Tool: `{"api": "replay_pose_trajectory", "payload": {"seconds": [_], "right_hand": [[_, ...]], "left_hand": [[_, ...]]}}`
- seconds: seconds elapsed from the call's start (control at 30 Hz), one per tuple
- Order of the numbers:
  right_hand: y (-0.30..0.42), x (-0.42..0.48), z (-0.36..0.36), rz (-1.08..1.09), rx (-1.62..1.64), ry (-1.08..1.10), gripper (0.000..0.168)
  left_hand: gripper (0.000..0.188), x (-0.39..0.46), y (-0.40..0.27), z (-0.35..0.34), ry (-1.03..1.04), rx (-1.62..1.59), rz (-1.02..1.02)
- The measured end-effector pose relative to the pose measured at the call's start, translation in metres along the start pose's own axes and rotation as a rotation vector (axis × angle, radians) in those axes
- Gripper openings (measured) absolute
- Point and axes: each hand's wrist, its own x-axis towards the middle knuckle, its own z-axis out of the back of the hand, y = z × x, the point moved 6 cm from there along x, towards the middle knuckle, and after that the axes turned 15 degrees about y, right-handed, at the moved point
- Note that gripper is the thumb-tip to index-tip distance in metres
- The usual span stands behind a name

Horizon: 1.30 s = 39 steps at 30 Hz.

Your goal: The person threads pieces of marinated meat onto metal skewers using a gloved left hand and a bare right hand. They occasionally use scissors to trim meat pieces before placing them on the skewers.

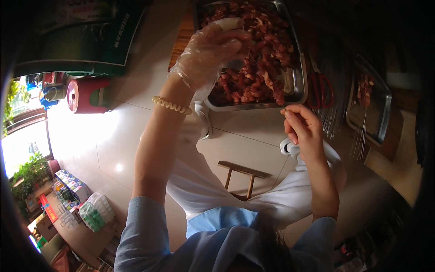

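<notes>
My right hand (302,129), bare, pinches the end of a thin metal skewer (284,106) between thumb and fingertips. Raw meat pieces (272,86) are threaded on it, over the near edge of a metal tray (300,80). A heap of raw red meat strips (244,88) fills much of that tray. Over the heap reaches my left hand (217,47), in a clear plastic glove, its fingers curved down at the meat. Whether those fingers grip a piece is hidden. A thin metal line shows beside its fingertips.
Red-handled scissors (319,90) and a bundle of bare metal skewers (329,119) lie right of the tray. Farther right, a smaller metal tray (377,125) holds several loaded skewers (364,90). A red stool (86,95) lies left, and a wooden frame (243,171) is between my legs.
</notes>
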Motion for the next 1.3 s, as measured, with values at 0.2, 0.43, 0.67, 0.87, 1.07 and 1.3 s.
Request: {"api": "replay_pose_trajectory", "payload": {"seconds": [0.2,0.43,0.67,0.87,1.07,1.3], "right_hand": [[0.002,-0.001,0.000,-0.019,0.027,-0.005,0.013],[0.000,-0.001,0.000,-0.031,-0.017,0.003,0.013],[0.003,-0.001,-0.002,-0.025,-0.005,0.017,0.013],[0.016,-0.001,0.012,0.207,-0.723,-0.257,0.014],[0.020,0.021,-0.003,0.369,-1.282,-0.308,0.032],[0.033,0.024,0.068,0.119,-1.411,-0.614,0.040]], "left_hand": [[0.044,0.000,0.000,0.008,-0.040,0.007,-0.003],[0.042,-0.002,-0.003,0.004,-0.020,0.087,0.003],[0.040,-0.002,0.002,0.002,-0.081,0.038,0.020],[0.039,-0.003,-0.003,0.019,-0.252,0.140,0.002],[0.034,0.003,0.008,0.007,-0.131,0.044,-0.048],[0.035,0.008,0.009,-0.001,-0.158,0.077,-0.033]]}}
